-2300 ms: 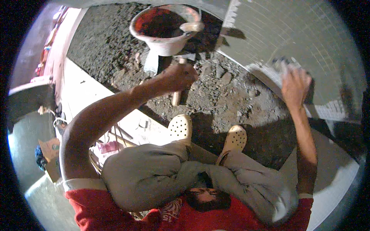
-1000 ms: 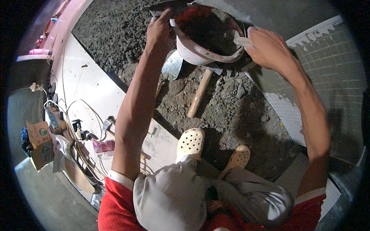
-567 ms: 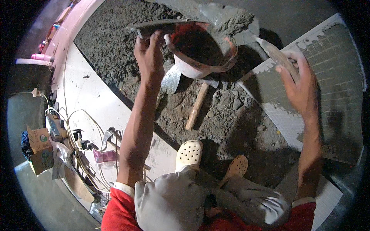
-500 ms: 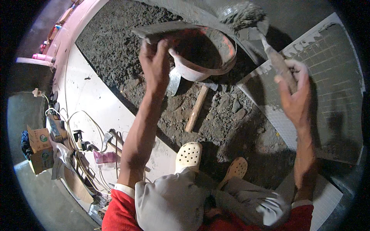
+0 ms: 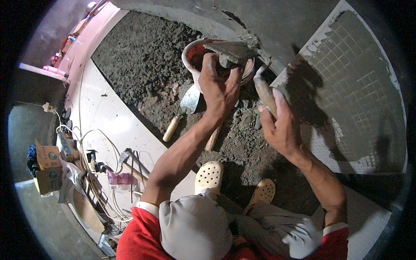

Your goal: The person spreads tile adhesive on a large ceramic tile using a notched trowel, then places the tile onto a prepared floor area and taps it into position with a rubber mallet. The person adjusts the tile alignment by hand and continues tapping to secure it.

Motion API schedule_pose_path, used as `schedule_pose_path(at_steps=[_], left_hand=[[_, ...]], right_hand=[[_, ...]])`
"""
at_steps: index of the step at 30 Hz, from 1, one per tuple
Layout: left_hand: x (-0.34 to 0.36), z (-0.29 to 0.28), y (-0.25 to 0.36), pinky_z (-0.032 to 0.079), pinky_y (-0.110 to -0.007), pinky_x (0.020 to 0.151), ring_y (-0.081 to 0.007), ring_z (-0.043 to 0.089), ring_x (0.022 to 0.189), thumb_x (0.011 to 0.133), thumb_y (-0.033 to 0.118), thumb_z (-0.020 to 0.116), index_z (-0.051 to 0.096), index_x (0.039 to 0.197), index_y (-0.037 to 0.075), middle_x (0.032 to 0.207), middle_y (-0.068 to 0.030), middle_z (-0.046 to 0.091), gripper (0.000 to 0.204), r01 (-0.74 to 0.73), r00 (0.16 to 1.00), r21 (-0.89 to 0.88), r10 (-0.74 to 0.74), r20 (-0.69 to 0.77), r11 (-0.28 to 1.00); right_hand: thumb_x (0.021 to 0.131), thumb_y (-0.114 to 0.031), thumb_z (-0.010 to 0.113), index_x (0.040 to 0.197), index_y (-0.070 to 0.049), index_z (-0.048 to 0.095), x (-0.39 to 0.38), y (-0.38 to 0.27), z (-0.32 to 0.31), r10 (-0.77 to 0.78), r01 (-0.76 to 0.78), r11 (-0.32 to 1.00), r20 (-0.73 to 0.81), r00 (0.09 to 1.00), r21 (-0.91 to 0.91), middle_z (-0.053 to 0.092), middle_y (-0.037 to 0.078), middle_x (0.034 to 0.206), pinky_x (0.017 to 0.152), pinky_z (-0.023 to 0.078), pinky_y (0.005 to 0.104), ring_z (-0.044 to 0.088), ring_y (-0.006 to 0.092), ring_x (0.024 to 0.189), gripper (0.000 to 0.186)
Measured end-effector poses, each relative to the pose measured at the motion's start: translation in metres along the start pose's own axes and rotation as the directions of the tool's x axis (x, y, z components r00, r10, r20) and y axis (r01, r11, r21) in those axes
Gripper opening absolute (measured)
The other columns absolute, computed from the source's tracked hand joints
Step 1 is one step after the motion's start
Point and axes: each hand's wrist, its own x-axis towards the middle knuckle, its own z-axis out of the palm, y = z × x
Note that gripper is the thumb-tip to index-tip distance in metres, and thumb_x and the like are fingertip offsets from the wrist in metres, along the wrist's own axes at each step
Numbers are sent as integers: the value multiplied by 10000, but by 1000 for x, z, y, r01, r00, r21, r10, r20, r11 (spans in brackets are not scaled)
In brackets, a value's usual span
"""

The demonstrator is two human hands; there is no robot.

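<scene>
My left hand (image 5: 221, 89) grips a flat grey plastering float (image 5: 232, 50), tilted over a pale bowl-shaped container (image 5: 187, 58) with an orange-red inside. Wet grey mortar shows at the float's right end. My right hand (image 5: 284, 125) is wrapped round the worn handle of a trowel (image 5: 265, 92); its blade, close to the float's right end, is hard to make out. To the right, a mosaic tile sheet (image 5: 342, 65) is largely smeared with grey mortar, grid lines showing through. Below the container lies a second trowel (image 5: 190, 100) with a wooden handle.
A hammer's wooden handle (image 5: 212, 141) shows partly behind my left forearm. Loose dark rubble (image 5: 143, 56) covers the ground. Along the pale slab (image 5: 93, 99) at left lie cables, a hatchet (image 5: 125, 160) and an opened cardboard box (image 5: 47, 167). Another tile sheet (image 5: 368, 216) sits lower right.
My left hand has carried the float rightward across the container. My right hand has moved left and down with the trowel, away from above the tile sheet. The second trowel's handle has come into sight.
</scene>
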Motion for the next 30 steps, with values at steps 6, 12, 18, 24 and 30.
schedule_pose_path(at_steps=[6, 12, 18, 24, 30], left_hand=[[-1, 6, 4, 496, -356, 880, -227, 584, 998, 891, 38, 704, 500, 1262, 6, 1107, -129, 606, 425, 30, 999, 206, -36, 26, 978], [15, 5, -2, 490, -348, 791, -213, 567, 894, 881, 59, 709, 524, 1199, -21, 1020, -124, 603, 376, -71, 995, 307, 91, -51, 949], [30, -4, -15, 495, -358, 801, -234, 583, 858, 814, 80, 733, 553, 1062, -20, 941, -148, 619, 322, 62, 986, 122, -42, -162, 991], [45, -28, -28, 510, -316, 815, -166, 613, 891, 883, -9, 654, 563, 1076, -19, 978, -93, 650, 213, 25, 994, 55, -18, -110, 998], [29, -28, -30, 520, -307, 910, -163, 642, 1015, 886, -74, 623, 589, 1203, -3, 1139, -68, 670, 328, 256, 966, -265, -258, 31, 929]], right_hand=[[964, -113, 610, 1455, 123, 411, -10, -5, 24, 13, -12, 1000, 27, 1000, -21, 550, 367, 1340, 1033, 474, 515, 568, 508, 1224, 580], [908, -44, 632, 1469, 141, 348, -21, -4, 38, -69, 67, 989, -7, 998, -128, 568, 380, 1238, 907, 533, 542, 619, 533, 1099, 655], [957, -93, 644, 1474, 143, 331, -55, 12, 35, -80, 84, 995, 67, 994, -57, 557, 383, 1271, 932, 529, 541, 614, 521, 1131, 649], [989, -149, 644, 1456, 136, 359, -97, 33, 6, 62, -65, 998, 174, 983, 11, 598, 321, 1198, 965, 513, 459, 645, 401, 1093, 617], [1014, -300, 581, 1400, 108, 421, -53, 39, -18, 60, -103, 905, 115, 992, 414, 622, 179, 1016, 736, 551, 362, 643, 255, 788, 584]])
